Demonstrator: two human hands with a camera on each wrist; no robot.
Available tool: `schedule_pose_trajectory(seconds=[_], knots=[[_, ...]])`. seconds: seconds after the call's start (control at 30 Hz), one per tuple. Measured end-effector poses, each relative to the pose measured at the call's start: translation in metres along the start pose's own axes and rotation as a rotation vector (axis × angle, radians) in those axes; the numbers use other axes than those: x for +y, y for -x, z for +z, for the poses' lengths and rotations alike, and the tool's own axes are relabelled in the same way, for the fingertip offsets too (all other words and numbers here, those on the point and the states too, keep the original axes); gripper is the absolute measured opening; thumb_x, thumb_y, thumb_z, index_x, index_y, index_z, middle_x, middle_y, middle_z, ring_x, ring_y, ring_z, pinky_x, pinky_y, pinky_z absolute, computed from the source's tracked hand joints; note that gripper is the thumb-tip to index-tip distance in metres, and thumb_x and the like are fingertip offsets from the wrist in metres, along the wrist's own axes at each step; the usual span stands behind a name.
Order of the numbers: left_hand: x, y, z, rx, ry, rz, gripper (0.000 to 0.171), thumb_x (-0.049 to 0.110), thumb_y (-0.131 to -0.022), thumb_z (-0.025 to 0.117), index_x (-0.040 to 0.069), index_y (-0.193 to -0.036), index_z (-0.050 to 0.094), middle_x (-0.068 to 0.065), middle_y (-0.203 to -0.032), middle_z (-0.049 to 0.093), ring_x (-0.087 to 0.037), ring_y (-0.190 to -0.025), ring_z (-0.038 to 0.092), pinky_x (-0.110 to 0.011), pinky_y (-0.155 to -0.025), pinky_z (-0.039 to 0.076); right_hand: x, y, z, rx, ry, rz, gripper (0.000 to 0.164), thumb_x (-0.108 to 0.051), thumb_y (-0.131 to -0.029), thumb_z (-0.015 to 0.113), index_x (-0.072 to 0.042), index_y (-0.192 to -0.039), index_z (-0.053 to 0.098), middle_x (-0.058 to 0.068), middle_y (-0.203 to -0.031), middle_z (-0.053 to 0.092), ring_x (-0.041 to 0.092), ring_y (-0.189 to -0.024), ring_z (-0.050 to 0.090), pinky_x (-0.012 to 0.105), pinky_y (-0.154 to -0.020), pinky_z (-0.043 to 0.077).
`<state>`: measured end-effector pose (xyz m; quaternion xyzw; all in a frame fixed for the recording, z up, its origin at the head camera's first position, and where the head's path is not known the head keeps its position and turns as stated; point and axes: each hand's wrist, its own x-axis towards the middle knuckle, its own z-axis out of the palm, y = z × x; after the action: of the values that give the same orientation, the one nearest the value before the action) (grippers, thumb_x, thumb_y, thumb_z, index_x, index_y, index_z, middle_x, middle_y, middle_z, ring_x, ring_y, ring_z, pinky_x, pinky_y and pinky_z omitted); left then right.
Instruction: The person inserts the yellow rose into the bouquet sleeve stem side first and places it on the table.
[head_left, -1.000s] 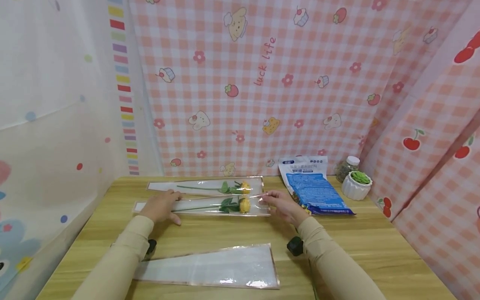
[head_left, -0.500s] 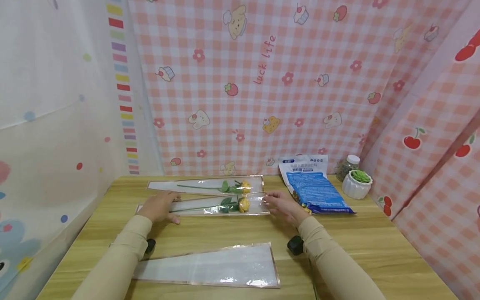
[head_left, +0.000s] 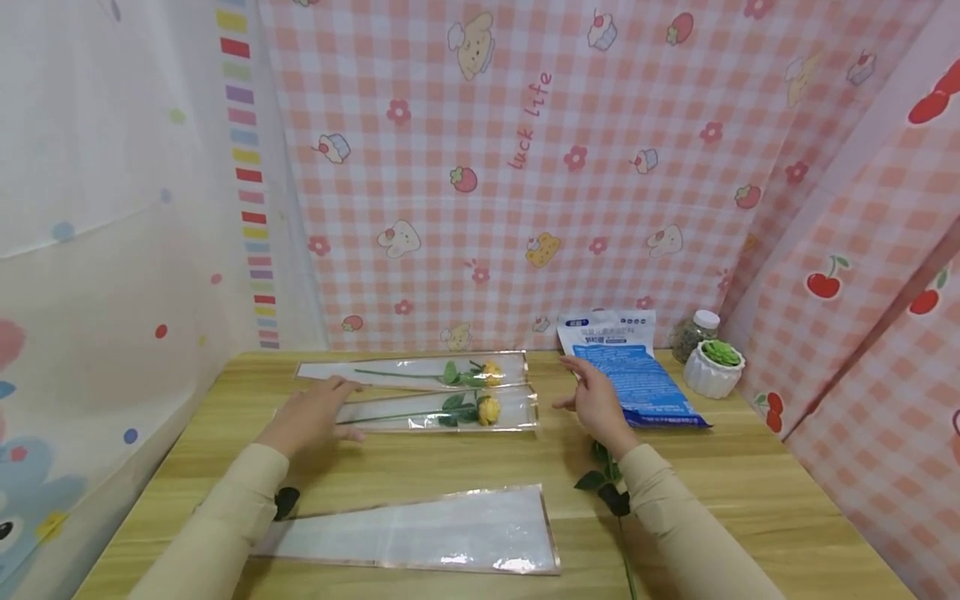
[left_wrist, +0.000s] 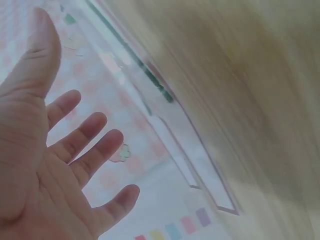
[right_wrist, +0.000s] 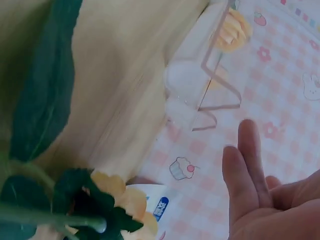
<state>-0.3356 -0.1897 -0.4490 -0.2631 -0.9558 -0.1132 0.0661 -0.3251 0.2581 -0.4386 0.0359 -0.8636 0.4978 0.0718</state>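
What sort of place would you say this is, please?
Probably a small, makeshift indoor work corner screened off with fabric, though the wider room is out of view. A pink gingham cloth hangs behind a wood-grain table, where two yellow roses lie in clear sleeves.

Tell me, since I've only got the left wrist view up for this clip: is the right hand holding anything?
Observer: No, the head and right wrist views show the right hand holding nothing.
Operator: I see green stems in clear sleeves. What is at their other ends?
Observer: Yellow roses: in the head view, a front rose lies in the near sleeve and a back rose in the far sleeve.
Operator: Any more sleeves out of my sight?
Observer: Yes, a third sleeve lies flat, nearer the head camera, with no flower in the part that shows.
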Motion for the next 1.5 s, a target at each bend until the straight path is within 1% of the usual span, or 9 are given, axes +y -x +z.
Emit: schedule_pose_trajectory(seconds=[0.07,0.2,0.3,0.53,0.73,0.83,0.97,1.2,1.5], knots=[[0.003,0.002,-0.002,0.006,0.004,0.013,0.079,0.049,-0.081,0.08,0.005,-0.142,0.055,-0.021,-0.137,0.056,-0.044,-0.121,0.057,-0.065,-0.093,0.047,0.001,0.0,-0.003,-0.007,0.025,0.009,0.052,0.008,-0.103,0.028,-0.005,-0.15,0.045,0.024,-0.157,0.038,0.032,-0.093,0.073,0.028,-0.063,0.054],[0.01,0.006,-0.006,0.002,0.033,0.041,0.078,0.046,-0.083,0.08,0.005,-0.143,0.053,-0.021,-0.138,0.056,-0.043,-0.124,0.055,-0.063,-0.096,0.047,0.002,0.0,-0.007,-0.066,0.104,-0.012,0.053,0.006,-0.1,0.028,-0.002,-0.151,0.042,0.018,-0.164,0.026,0.035,-0.142,0.042,0.045,-0.1,0.048],[0.018,0.007,-0.01,-0.042,0.089,0.067,0.076,0.043,-0.085,0.079,0.004,-0.144,0.052,-0.021,-0.142,0.053,-0.043,-0.127,0.053,-0.062,-0.099,0.046,0.003,0.002,-0.009,-0.117,0.139,-0.051,0.058,0.01,-0.097,0.029,0.001,-0.154,0.036,0.014,-0.168,0.015,0.038,-0.152,0.015,0.054,-0.121,0.016],[0.046,0.02,-0.019,-0.381,0.354,0.01,0.074,0.031,-0.082,0.083,0.003,-0.143,0.05,-0.022,-0.128,0.06,-0.041,-0.12,0.057,-0.06,-0.101,0.044,-0.001,0.017,-0.012,-0.223,0.044,-0.087,0.058,0.016,-0.099,0.027,-0.003,-0.151,0.043,0.025,-0.158,0.034,0.042,-0.131,0.053,0.05,-0.098,0.051],[0.059,0.037,-0.013,-0.502,0.332,-0.138,0.065,0.027,-0.063,0.095,0.012,-0.115,0.059,-0.005,-0.09,0.057,-0.022,-0.082,0.053,-0.042,-0.075,0.046,-0.007,0.044,-0.009,-0.376,0.2,-0.238,0.021,-0.002,-0.103,0.055,0.0,-0.123,0.062,0.023,-0.115,0.067,0.029,-0.086,0.07,0.036,-0.069,0.059],[0.059,0.04,-0.006,-0.501,0.335,-0.151,0.062,0.021,-0.058,0.096,0.013,-0.104,0.055,-0.005,-0.087,0.054,-0.021,-0.079,0.05,-0.039,-0.072,0.042,-0.006,0.059,-0.006,-0.557,0.263,-0.287,0.025,-0.003,-0.095,0.068,-0.001,-0.119,0.062,0.018,-0.114,0.064,0.022,-0.083,0.065,0.032,-0.069,0.056],[0.057,0.041,0.004,-0.467,0.327,-0.125,0.059,0.015,-0.059,0.096,0.012,-0.097,0.05,-0.005,-0.089,0.052,-0.022,-0.081,0.048,-0.04,-0.074,0.042,-0.002,0.076,0.002,-0.735,0.364,-0.272,0.056,-0.023,-0.083,0.084,-0.007,-0.13,0.058,0.01,-0.122,0.058,0.019,-0.096,0.059,0.032,-0.082,0.052],[0.06,0.038,0.006,-0.449,0.254,-0.142,0.052,0.02,-0.068,0.092,0.012,-0.095,0.049,-0.004,-0.088,0.053,-0.023,-0.081,0.05,-0.043,-0.073,0.044,-0.005,0.09,0.014,-0.681,0.556,-0.27,0.085,-0.039,-0.065,0.092,-0.009,-0.134,0.052,0.009,-0.129,0.049,0.019,-0.096,0.055,0.038,-0.087,0.052],[0.062,0.039,0.002,-0.441,0.249,-0.189,0.047,0.018,-0.073,0.089,0.011,-0.094,0.048,-0.005,-0.087,0.054,-0.023,-0.077,0.05,-0.038,-0.066,0.043,0.001,0.093,0.018,-0.618,0.691,-0.349,0.08,-0.043,-0.066,0.09,-0.012,-0.133,0.059,0.007,-0.128,0.052,0.019,-0.098,0.057,0.04,-0.085,0.053]])
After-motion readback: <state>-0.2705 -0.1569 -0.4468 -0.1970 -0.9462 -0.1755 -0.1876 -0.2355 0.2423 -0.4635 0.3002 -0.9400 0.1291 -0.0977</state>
